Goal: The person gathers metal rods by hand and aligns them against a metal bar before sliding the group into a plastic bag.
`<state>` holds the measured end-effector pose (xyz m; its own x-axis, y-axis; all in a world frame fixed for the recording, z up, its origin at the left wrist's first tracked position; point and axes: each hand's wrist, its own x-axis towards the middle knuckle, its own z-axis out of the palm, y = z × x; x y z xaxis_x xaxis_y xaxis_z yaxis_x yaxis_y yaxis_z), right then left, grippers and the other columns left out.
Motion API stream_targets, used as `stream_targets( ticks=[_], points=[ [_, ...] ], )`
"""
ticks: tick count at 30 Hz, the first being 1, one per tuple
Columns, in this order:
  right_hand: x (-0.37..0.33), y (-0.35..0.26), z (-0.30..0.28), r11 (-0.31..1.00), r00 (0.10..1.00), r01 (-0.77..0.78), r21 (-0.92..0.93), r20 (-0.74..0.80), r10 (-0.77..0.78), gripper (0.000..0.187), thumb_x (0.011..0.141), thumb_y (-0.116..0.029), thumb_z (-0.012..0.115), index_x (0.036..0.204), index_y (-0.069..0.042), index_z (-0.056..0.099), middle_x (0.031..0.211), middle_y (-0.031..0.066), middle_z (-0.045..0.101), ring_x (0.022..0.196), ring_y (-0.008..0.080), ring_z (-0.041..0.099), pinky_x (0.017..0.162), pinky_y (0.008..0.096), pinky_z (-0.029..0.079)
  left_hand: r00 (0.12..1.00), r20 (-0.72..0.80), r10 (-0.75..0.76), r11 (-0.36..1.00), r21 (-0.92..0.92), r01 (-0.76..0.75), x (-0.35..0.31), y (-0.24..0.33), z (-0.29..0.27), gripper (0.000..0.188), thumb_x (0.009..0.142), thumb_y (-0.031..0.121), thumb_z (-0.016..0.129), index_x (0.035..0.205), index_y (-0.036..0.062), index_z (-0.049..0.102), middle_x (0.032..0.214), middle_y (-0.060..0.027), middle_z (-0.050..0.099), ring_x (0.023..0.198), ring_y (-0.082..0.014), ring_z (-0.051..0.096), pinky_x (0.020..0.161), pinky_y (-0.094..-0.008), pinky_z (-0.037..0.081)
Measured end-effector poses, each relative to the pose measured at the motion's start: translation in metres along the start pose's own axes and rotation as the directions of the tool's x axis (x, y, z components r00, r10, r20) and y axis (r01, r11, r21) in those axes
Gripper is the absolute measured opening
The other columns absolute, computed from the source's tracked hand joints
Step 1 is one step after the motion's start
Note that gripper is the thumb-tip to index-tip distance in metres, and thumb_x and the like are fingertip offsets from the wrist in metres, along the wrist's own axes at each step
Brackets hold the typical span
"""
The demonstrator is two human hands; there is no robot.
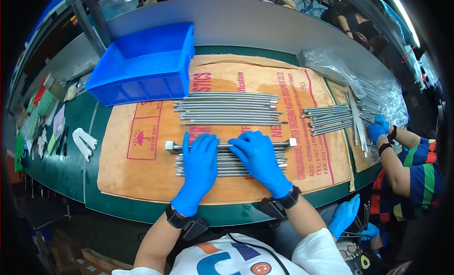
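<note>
My left hand [201, 157], in a blue glove, lies over a dark metal bar [223, 146] with silver square blocks at its ends. Its fingers are stretched out and spread across the bar. Further right, my right hand [257, 157], gloved the same way, curls its fingers over the bar and grips it; the fingertips' undersides are hidden. Beneath the bar and my hands lies a row of thin steel rods [227, 167], partly covered. Just beyond the bar, a second row of steel rods [231, 107] lies side by side on a printed tan paper sack [146, 176].
A blue plastic bin [142, 81] stands at the far left. White gloves or cloth [85, 143] lie left of the sack. On the right are more rods [331, 118], a clear plastic bag [392, 100] and a co-worker's blue-gloved hands [377, 131]. Another person's gloved hand [345, 216] is lower right.
</note>
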<state>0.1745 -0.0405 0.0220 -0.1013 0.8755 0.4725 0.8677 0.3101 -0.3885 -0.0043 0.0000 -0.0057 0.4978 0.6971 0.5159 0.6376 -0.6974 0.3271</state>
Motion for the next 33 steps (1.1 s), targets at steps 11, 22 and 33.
stream_targets(
  ticks=[11, 22, 33],
  points=[
    [0.008, 0.002, -0.009, 0.999, 0.995, 0.046, -0.010, 0.084, -0.045, 0.018, 0.082, -0.020, 0.070, 0.097, -0.009, 0.069, 0.096, 0.0084, 0.063, 0.088, 0.0277, 0.059, 0.074, 0.0395, 0.046, 0.997, 0.065, -0.040, 0.986, -0.156, 0.050, -0.003, 0.008, -0.008, 0.024, 0.078, 0.009, 0.072, 0.099, 0.0065, 0.062, 0.122, -0.0135, 0.058, 0.114, -0.0335, 0.052, 0.103, -0.0479, 0.033],
    [0.038, 0.043, 0.000, 0.975, 0.964, -0.045, -0.218, 0.247, 0.100, 0.016, 0.081, -0.017, 0.068, 0.094, -0.008, 0.070, 0.094, 0.0111, 0.063, 0.089, 0.0300, 0.060, 0.075, 0.0406, 0.050, 0.996, 0.070, -0.050, 0.979, -0.196, 0.062, -0.004, 0.004, -0.001, 0.020, 0.078, 0.010, 0.073, 0.093, 0.0069, 0.061, 0.122, -0.0141, 0.058, 0.114, -0.0345, 0.051, 0.102, -0.0481, 0.033],
    [0.024, 0.045, -0.006, 0.981, 0.994, -0.014, -0.192, 0.102, 0.034, 0.008, 0.082, -0.010, 0.066, 0.086, -0.004, 0.062, 0.083, 0.0161, 0.060, 0.079, 0.0364, 0.059, 0.069, 0.0445, 0.047, 0.997, -0.037, -0.063, 0.960, -0.274, 0.051, -0.002, 0.006, -0.002, 0.020, 0.082, 0.005, 0.067, 0.101, 0.0042, 0.062, 0.126, -0.0140, 0.056, 0.119, -0.0347, 0.051, 0.109, -0.0503, 0.030]
  ],
)
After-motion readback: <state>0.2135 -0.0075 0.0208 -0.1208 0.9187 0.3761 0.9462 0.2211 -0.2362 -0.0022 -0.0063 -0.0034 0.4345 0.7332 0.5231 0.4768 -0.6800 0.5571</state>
